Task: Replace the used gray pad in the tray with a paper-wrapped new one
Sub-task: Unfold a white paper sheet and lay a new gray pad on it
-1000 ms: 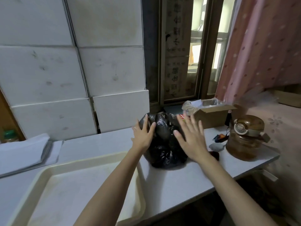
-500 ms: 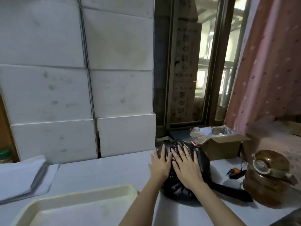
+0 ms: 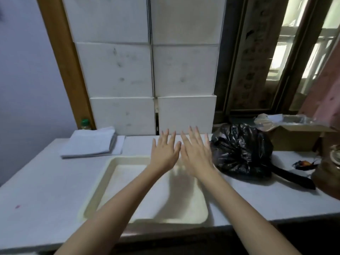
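Note:
A cream plastic tray (image 3: 110, 172) lies on the white table in front of me, with no pad visible inside it. My left hand (image 3: 164, 150) and my right hand (image 3: 196, 152) hover side by side above the tray's far edge, fingers spread and straight, holding nothing. A stack of folded white paper-wrapped pads (image 3: 92, 142) lies at the back left of the table. A tied black plastic bag (image 3: 242, 151) sits just right of my right hand, apart from it.
White boxes (image 3: 150, 70) are stacked against the wall behind the table. An open cardboard box (image 3: 298, 137) stands at the back right, a brown lidded jar (image 3: 331, 172) at the right edge. A green-capped bottle (image 3: 85, 124) stands behind the pads.
Both hands have left the black bag and moved left over the tray. The view has swung left, bringing the whole tray and the stack of pads into sight.

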A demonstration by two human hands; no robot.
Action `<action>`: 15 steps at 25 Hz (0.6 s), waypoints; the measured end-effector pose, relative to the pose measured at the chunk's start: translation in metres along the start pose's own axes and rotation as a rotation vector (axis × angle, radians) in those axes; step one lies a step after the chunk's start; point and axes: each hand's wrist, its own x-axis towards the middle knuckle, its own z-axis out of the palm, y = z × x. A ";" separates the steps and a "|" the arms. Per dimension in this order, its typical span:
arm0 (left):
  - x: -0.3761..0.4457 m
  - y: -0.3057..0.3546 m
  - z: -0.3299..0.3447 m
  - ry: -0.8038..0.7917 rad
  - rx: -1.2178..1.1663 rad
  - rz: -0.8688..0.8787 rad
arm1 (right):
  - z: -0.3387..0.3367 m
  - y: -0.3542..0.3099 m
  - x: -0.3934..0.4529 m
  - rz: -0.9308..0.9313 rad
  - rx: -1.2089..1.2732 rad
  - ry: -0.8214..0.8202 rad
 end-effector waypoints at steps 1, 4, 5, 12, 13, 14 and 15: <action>-0.018 -0.018 -0.005 -0.040 0.029 -0.039 | 0.003 -0.023 -0.009 0.007 0.036 -0.108; -0.059 -0.059 -0.009 -0.172 0.097 -0.088 | 0.013 -0.065 -0.028 0.053 0.045 -0.389; -0.071 -0.069 -0.007 -0.223 0.107 -0.092 | 0.017 -0.073 -0.034 0.075 0.056 -0.470; -0.109 -0.104 -0.001 -0.395 0.151 -0.161 | 0.044 -0.094 -0.070 0.154 -0.013 -0.771; -0.109 -0.105 -0.002 -0.407 0.156 -0.169 | 0.047 -0.093 -0.070 0.139 -0.028 -0.775; -0.109 -0.107 -0.002 -0.421 0.160 -0.182 | 0.049 -0.092 -0.067 0.123 -0.027 -0.779; -0.108 -0.108 -0.001 -0.437 0.168 -0.199 | 0.050 -0.091 -0.065 0.110 -0.014 -0.782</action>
